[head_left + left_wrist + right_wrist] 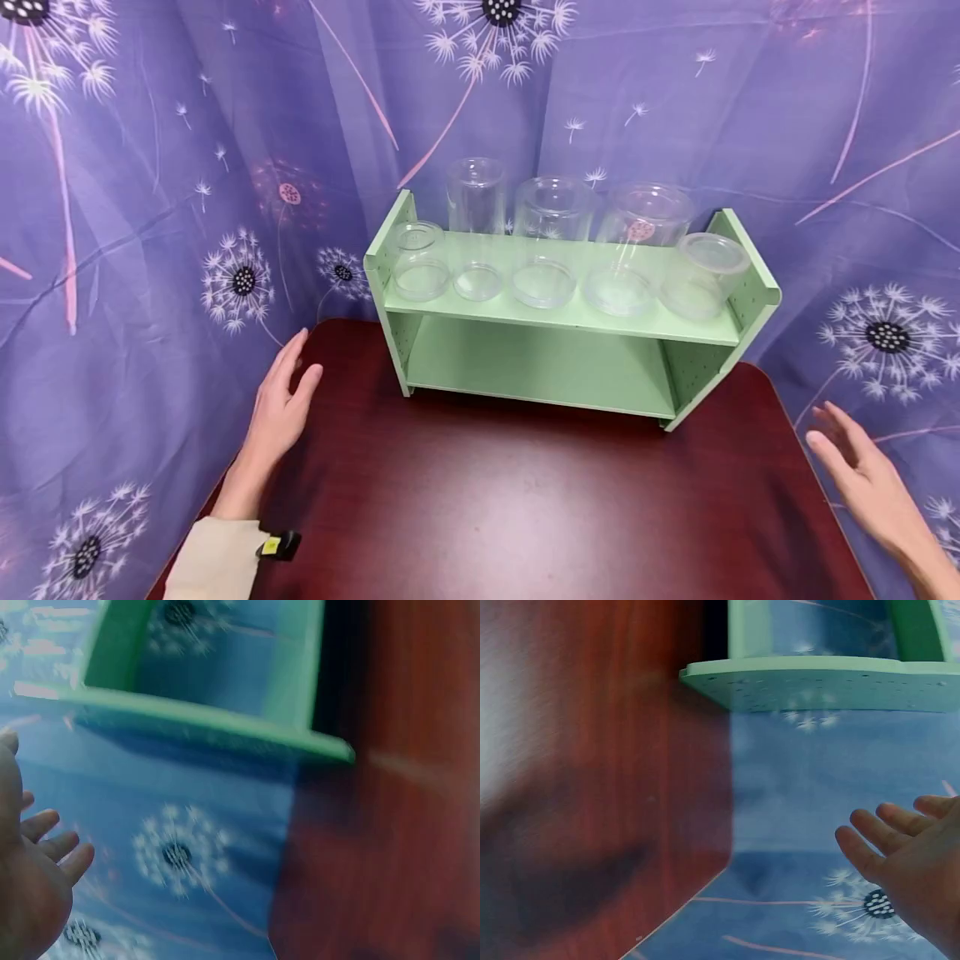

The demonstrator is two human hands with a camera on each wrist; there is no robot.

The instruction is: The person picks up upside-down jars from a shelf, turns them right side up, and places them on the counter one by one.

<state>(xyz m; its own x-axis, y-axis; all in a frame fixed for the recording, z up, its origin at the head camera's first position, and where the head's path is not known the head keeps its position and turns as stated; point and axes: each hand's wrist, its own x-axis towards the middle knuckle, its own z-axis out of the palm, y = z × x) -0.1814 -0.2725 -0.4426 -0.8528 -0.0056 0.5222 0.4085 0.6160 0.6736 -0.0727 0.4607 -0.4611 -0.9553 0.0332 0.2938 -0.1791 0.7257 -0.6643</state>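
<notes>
Several clear jars line the upper board of a green two-tier shelf (pixel 525 358) in the head view. From left they are a small jar (pixel 420 267), a tall narrow jar (pixel 477 225), a medium jar (pixel 551 233), a wide jar (pixel 637 242) and a short jar (pixel 705 275) with a frosted-looking lid. My left hand (pixel 277 417) hovers left of the shelf with fingers extended, touching nothing. Over the table's right edge, my right hand (pixel 870 475) is held up, fingers loosely spread and nothing in it. Both wrist views show the hands apart from the shelf ends.
The shelf stands at the back of a dark red-brown table (pixel 480 500) with rounded corners. Its lower board (pixel 540 367) bears no jars. A purple curtain (pixel 187 167) with dandelion prints hangs behind and along both sides, close to the table edges.
</notes>
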